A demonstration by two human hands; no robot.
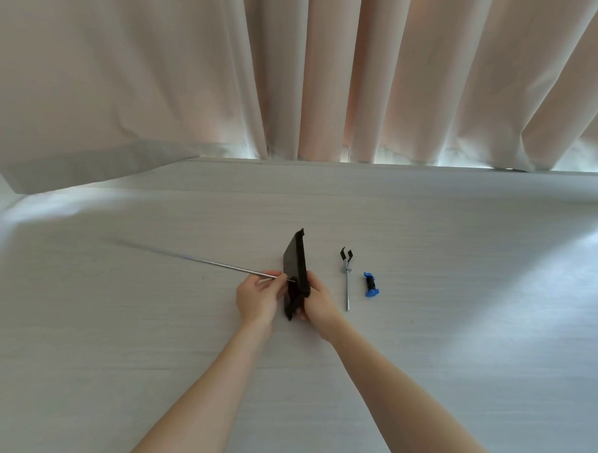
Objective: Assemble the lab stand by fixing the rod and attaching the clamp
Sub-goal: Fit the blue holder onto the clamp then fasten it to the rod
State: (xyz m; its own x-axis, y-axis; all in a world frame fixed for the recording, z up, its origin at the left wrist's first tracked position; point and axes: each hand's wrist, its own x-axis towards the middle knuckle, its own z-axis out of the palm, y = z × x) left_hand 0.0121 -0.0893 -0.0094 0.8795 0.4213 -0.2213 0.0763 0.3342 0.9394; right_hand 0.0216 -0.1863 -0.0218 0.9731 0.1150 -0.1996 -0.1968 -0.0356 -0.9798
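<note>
The black stand base [295, 260] is tipped up on its edge at the middle of the white table [456, 353]. My right hand [316, 304] grips its near end. My left hand [260, 298] pinches the long metal rod [193, 260] close to the base, with the rod's tip at the base's face. The rod stretches away to the left, low over the table. To the right of the base lies the clamp [347, 276], a thin metal shaft with black prongs. Beside it rests a black and blue clamp holder [370, 284].
Beige curtains [331, 73] hang along the table's far edge, and one fold drapes onto the table at the far left [70, 168]. The near table edge shows at the bottom right.
</note>
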